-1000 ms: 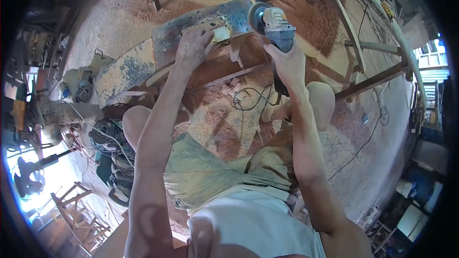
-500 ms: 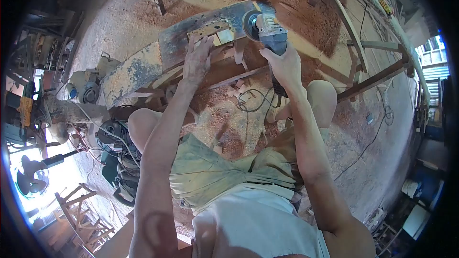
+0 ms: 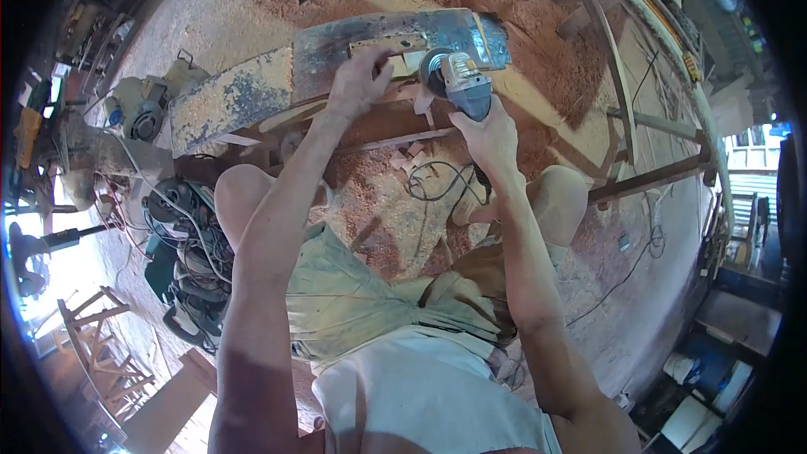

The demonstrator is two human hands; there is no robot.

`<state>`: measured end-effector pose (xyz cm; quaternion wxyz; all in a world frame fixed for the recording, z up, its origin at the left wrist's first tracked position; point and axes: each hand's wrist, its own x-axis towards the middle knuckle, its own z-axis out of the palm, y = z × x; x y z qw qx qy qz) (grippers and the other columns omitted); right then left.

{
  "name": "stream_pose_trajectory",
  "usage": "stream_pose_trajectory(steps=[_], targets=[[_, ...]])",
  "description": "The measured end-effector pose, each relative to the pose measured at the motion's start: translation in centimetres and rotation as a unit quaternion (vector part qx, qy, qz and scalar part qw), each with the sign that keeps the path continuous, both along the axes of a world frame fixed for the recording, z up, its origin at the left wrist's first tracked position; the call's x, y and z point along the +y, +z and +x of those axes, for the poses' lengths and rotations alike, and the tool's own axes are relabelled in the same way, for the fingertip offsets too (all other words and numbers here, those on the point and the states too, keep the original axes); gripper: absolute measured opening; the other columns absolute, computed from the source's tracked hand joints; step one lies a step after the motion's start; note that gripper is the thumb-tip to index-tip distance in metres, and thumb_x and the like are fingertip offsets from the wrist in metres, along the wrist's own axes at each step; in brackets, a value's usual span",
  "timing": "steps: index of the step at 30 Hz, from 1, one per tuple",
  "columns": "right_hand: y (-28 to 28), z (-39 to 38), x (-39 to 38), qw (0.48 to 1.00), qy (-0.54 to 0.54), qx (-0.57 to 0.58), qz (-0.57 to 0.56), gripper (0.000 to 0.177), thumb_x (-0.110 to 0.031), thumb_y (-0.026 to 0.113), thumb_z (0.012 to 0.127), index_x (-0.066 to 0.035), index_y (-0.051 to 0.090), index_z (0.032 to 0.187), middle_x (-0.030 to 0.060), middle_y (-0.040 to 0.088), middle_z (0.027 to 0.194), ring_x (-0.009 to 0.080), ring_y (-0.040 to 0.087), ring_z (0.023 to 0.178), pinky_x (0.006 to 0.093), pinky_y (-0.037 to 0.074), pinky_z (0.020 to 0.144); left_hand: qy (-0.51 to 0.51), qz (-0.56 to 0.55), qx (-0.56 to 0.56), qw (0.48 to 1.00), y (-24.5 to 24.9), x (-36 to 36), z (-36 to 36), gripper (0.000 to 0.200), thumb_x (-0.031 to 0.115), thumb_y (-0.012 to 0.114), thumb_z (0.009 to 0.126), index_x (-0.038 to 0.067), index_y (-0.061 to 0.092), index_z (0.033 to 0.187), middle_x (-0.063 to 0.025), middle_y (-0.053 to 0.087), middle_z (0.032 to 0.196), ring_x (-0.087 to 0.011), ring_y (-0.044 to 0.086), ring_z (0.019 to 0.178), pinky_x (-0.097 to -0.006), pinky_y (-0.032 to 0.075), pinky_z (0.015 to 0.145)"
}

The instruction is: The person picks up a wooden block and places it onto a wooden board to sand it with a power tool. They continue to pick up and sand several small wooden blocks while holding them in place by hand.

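Note:
My right hand (image 3: 487, 133) is wrapped round the body of an angle grinder (image 3: 469, 91), its round disc (image 3: 435, 70) facing left over the bench. The disc is right beside a small pale wood block (image 3: 414, 60). To the left, my left hand (image 3: 360, 84) is at the near edge of a flat wood piece (image 3: 380, 44), thumb and forefinger apart and the other fingers curled partly out of sight. Under these lies a long, low bench (image 3: 319, 59) with a worn, stained top.
Wood shavings (image 3: 538, 67) and offcuts (image 3: 412, 153) cover the floor around the bench. The grinder's black cord (image 3: 433, 187) loops between my knees. Machines with tangled cables (image 3: 181, 210) stand at left. A wooden frame (image 3: 651, 176) stands at right.
My left hand has shifted from lying over the wood piece to a more curled pose at its near edge. The grinder has tilted, its disc now closer to the pale block. The view has shifted slightly.

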<state>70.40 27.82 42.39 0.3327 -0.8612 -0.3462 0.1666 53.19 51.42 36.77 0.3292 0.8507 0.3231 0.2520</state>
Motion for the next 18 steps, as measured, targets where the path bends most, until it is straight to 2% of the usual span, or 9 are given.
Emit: stream_pose_trajectory(steps=[1,4,5,7,13,18], targets=[[0.0,-0.2,0.1,1.0,0.005,-0.006,-0.008,0.069,-0.047,0.082,0.086,0.004,0.067,0.129,0.0332,0.079,0.105,0.0535,0.077,0.105,0.0589,0.058,0.095,0.011,-0.058,-0.02,0.998,-0.2,1.1,0.3,0.041,0.027,0.072,0.105,0.017,0.068,0.144,-0.019,0.066,0.153,-0.0497,0.063,0.139,-0.0573,0.044,0.128],[0.0,-1.3,0.3,1.0,0.02,-0.01,-0.006,0.068,-0.047,0.082,0.087,0.004,0.066,0.129,0.0336,0.079,0.104,0.0542,0.076,0.104,0.0598,0.058,0.094,0.071,0.202,0.087,0.973,-2.9,4.6,0.1,0.055,0.041,0.073,0.103,0.019,0.066,0.152,-0.0157,0.058,0.166,-0.0442,0.048,0.158,-0.0656,0.028,0.135],[-0.2,-1.7,0.4,1.0,0.022,-0.02,-0.008,0.067,-0.046,0.082,0.087,0.004,0.067,0.129,0.0331,0.079,0.104,0.0536,0.077,0.104,0.0589,0.058,0.093,0.042,0.087,0.163,0.982,-2.8,5.0,-0.1,0.065,0.052,0.069,0.106,0.024,0.057,0.164,-0.0132,0.045,0.178,-0.0413,0.028,0.169,-0.0691,0.015,0.137],[-1.0,-2.2,0.8,0.999,0.03,-0.04,-0.013,0.066,-0.045,0.082,0.087,0.002,0.068,0.131,0.0322,0.079,0.104,0.0523,0.077,0.103,0.057,0.059,0.092,0.028,0.086,0.178,0.98,-3.0,5.2,0.2,0.066,0.053,0.067,0.107,0.025,0.055,0.166,-0.0124,0.042,0.18,-0.0413,0.028,0.17,-0.0706,0.014,0.137],[-1.4,-2.9,2.0,0.995,0.085,-0.038,-0.036,0.063,-0.041,0.082,0.089,0.005,0.064,0.128,0.0337,0.078,0.104,0.0561,0.075,0.103,0.0622,0.058,0.092,0.027,0.084,0.206,0.975,-3.8,5.5,1.7,0.067,0.054,0.062,0.109,0.025,0.053,0.168,-0.0089,0.036,0.183,-0.0412,0.025,0.171,-0.0709,0.013,0.137],[-1.2,-3.2,2.2,0.994,0.073,-0.072,-0.04,0.061,-0.038,0.084,0.089,0.005,0.063,0.128,0.0347,0.077,0.107,0.0569,0.075,0.103,0.0623,0.058,0.093,0.038,0.08,0.206,0.975,-4.2,5.9,2.2,0.066,0.056,0.059,0.11,0.024,0.054,0.167,-0.0074,0.035,0.184,-0.0412,0.024,0.171,-0.0703,0.012,0.137]])
